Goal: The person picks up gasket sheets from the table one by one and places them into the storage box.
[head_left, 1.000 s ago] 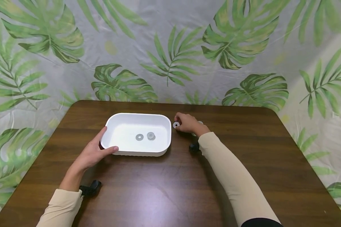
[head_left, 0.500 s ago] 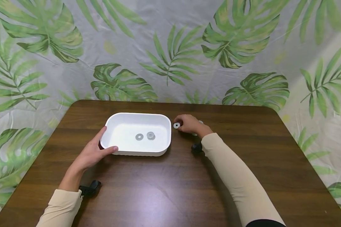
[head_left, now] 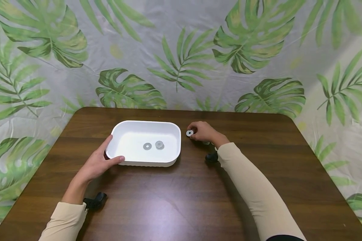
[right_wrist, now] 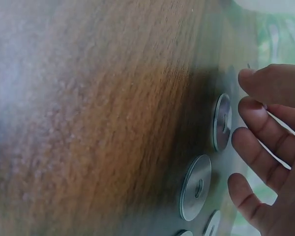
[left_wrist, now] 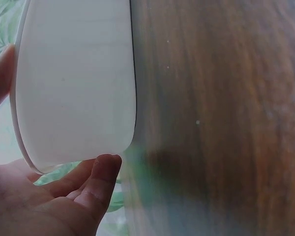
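Observation:
My left hand grips the left end of a white plastic tub, thumb over the front rim and fingers round the side. In the left wrist view, fingertips press the tub's outer wall near its lower corner. A flat metal washer and a small stack of washers lie inside. Right of the tub, my right hand pinches another washer between thumb and fingers. Below that hand, several loose washers rest on the table in the right wrist view.
The brown wooden table has a leaf-patterned cloth hanging behind its far edge. One washer shows partly from under my right wrist. Black wrist mounts sit on both arms.
My right hand has shifted a little to the right with the pinched washer, covering a washer seen behind it before. My left hand keeps its grip on the tub.

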The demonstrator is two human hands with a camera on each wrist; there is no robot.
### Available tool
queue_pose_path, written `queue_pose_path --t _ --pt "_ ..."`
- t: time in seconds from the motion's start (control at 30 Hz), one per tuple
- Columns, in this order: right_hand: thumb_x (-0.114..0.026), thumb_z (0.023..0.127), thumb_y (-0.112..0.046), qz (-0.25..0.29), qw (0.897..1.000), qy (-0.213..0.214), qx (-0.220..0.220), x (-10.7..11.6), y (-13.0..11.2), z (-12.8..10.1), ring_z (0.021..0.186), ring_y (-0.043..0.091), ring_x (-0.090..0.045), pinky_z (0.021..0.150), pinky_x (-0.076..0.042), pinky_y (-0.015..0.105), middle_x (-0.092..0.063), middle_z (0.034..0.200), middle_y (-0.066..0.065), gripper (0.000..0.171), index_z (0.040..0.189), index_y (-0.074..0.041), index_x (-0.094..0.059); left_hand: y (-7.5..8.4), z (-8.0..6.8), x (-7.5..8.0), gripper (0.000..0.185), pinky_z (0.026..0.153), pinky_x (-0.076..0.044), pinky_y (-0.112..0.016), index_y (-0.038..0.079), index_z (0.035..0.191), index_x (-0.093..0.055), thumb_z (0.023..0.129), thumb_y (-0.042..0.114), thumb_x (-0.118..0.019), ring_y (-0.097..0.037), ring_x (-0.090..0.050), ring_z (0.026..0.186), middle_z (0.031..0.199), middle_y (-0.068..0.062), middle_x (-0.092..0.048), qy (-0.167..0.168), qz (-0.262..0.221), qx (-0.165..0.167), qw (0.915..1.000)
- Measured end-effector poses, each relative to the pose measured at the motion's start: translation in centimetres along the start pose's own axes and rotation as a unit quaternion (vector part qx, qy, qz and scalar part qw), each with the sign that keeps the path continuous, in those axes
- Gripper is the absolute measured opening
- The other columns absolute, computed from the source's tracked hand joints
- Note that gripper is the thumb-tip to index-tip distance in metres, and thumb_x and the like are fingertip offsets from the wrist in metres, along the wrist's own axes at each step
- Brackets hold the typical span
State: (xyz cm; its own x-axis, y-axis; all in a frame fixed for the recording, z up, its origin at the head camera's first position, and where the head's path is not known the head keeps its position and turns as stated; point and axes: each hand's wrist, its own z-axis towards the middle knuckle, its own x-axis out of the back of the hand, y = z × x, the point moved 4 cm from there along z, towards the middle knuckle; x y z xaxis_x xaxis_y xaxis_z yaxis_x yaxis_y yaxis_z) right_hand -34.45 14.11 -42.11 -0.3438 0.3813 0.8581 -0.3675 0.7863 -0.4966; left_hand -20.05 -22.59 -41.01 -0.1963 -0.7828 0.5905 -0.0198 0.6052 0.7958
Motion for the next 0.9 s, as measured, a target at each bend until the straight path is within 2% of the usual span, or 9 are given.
queue_pose_path --t 0.33,0.63,0.9 --pt "-0.069 0.091 -0.015 0.036 0.999 0.014 0.004 0.6 0.0 -1.7 0.102 0.026 -0.063 0.09 -0.051 0.041 -0.069 0.115 0.013 0.033 0.123 -0.006 -0.066 0.0 0.1 0.0 0.107 0.114 -0.025 -0.06 0.008 0.16 0.001 0.088 0.035 -0.074 -0.045 -0.023 0.147 0.162 -0.031 -0.014 0.0 -0.008 -0.002 1.0" --pt "-0.071 0.09 -0.015 0.058 0.998 0.031 0.02 1.5 0.0 -2.8 0.097 0.024 -0.066 0.086 -0.051 0.04 -0.071 0.109 0.012 0.032 0.12 -0.006 -0.067 0.0 0.0 0.0 0.107 0.115 -0.024 -0.061 0.008 0.16 0.0 0.088 0.035 -0.074 -0.046 -0.022 0.148 0.163 -0.03 -0.013 -0.002 -0.012 0.0 0.9999" --pt "-0.07 0.091 -0.015 0.046 0.997 0.038 0.043 2.6 -1.0 -3.9 0.108 0.027 -0.063 0.093 -0.051 0.043 -0.067 0.12 0.013 0.034 0.123 -0.005 -0.066 -0.1 0.0 0.0 0.107 0.115 -0.025 -0.06 0.008 0.16 0.0 0.088 0.034 -0.074 -0.045 -0.023 0.147 0.163 -0.031 -0.014 0.002 -0.014 -0.002 0.9999"
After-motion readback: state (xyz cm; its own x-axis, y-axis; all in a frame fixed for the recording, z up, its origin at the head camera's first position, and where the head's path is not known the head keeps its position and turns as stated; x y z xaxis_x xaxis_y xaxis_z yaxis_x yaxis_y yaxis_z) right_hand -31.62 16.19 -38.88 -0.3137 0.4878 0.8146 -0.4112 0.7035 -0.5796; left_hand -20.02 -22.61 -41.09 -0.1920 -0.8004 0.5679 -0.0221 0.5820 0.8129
